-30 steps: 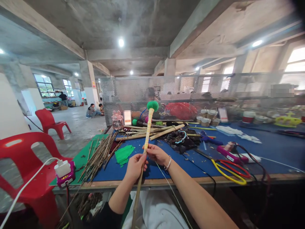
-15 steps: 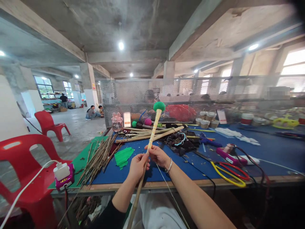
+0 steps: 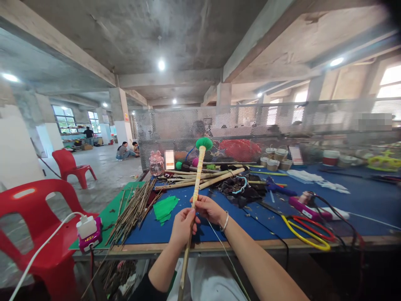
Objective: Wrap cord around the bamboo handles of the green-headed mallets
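Observation:
A long wooden stick with a green round head tilts up over the table. Pale yellow wrapping covers its upper length. My left hand is closed round the stick just below the wrapping. Above it, my right hand pinches the stick at the wrapping's lower end, a metal bangle on its wrist. A thin pale strand runs from under my right hand down past my lap. Both hands are above the table's front part, beside a crumpled green cloth-like piece.
Thin twigs lie on the left, with thicker sticks behind. Yellow-and-red-handled scissors and a purple power strip lie right. A mesh partition stands behind; a red chair is at left. People sit farther off.
The green head swung right, then back a little left. Both hands keep their hold on the stick. The whole view has shifted slightly.

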Available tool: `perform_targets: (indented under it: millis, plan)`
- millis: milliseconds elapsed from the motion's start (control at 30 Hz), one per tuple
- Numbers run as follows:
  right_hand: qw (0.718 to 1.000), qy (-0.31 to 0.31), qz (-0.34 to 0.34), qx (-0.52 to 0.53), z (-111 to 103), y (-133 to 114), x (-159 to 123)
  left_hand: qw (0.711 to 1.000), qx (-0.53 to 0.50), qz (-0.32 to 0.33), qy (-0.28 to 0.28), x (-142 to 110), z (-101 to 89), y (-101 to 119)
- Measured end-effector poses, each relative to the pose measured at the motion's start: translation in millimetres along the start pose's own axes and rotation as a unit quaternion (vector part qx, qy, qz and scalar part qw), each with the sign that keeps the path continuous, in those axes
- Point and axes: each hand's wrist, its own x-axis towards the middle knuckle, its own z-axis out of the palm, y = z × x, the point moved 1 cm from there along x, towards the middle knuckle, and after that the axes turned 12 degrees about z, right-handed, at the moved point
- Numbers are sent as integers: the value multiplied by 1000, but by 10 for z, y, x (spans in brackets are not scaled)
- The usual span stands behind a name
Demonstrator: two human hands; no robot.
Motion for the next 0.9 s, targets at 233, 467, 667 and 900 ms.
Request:
perform_targets:
  millis: [233,467,667,900]
  plan:
    - [997,74,-36,-11,-64,10,16,989,110,60,76,5,41,-47]
    - [1000,15,-3,-3,24,-27,-24,1000,7,-12,26,-7,-2,14]
    - [998,54,6,-25,-46,-4,7,999,43,-18,24,29,11,-29]
    - [999,35,-10,-11,-45,12,3,992,110,33,50,-27,38,-13]
